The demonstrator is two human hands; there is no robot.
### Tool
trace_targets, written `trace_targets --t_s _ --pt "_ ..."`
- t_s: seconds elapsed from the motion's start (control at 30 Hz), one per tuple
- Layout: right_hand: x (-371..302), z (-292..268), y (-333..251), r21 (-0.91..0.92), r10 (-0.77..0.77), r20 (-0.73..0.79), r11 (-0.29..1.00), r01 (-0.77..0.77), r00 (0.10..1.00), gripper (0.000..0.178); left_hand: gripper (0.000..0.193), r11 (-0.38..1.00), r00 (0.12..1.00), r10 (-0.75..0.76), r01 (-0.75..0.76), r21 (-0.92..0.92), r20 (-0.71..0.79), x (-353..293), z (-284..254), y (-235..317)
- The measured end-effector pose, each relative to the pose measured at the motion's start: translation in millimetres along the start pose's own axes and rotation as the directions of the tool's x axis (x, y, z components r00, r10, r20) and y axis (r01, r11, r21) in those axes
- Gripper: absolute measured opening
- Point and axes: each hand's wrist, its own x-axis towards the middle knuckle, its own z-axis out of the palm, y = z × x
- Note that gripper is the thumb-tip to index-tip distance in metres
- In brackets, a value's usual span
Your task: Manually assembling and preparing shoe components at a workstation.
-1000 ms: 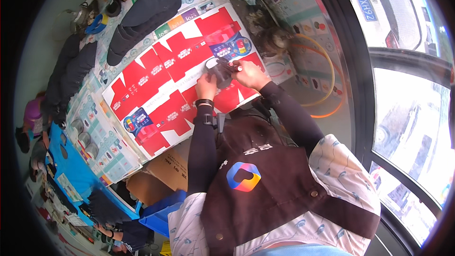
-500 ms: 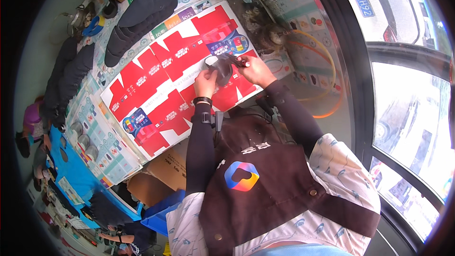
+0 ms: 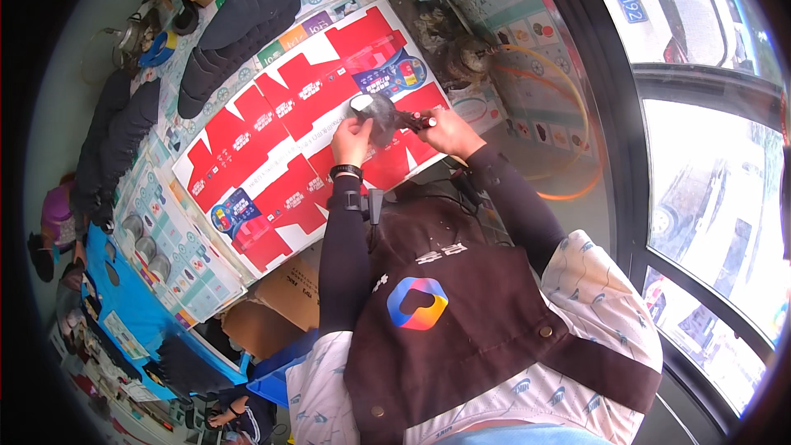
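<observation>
My left hand (image 3: pixel 352 142) pinches the near edge of a dark grey curved piece (image 3: pixel 381 119) with a white patch at its far left end. My right hand (image 3: pixel 454 133) is closed around a small dark tool (image 3: pixel 411 120), shaped like a spray gun, with red bits near the fingers. The tool's front end points left at the piece, close to it; I cannot tell whether they touch. A greyish haze blurs the piece's outline. Both hands are over a flat red and white printed cardboard sheet (image 3: pixel 272 166) on the table.
Stacked black ridged pieces (image 3: pixel 239 29) lie at the table's far left. A yellow-orange hose (image 3: pixel 581 128) loops by the right wall. A cardboard box (image 3: pixel 288 292) and blue bin (image 3: pixel 276 375) are below the table's near edge. Another person (image 3: pixel 239 416) is at lower left.
My right hand has come slightly nearer to me, and the tool has turned to point more directly left at the piece. The piece has shifted a little left and looks hazier.
</observation>
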Motion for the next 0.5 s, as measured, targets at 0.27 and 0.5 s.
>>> trace_targets --t_s 0.27,0.5 --pt "4.7 -8.1 -18.0 0.011 -0.044 0.094 0.999 0.043 0.995 0.036 0.040 0.988 0.994 -0.110 0.112 -0.104 0.026 3.4 -12.9 -7.7" --pt "3.6 -5.3 -5.8 -0.014 -0.116 0.102 0.993 0.118 0.988 0.035 0.044 0.985 0.988 -0.143 0.149 -0.092 0.065 -0.4 -10.3 -1.4"
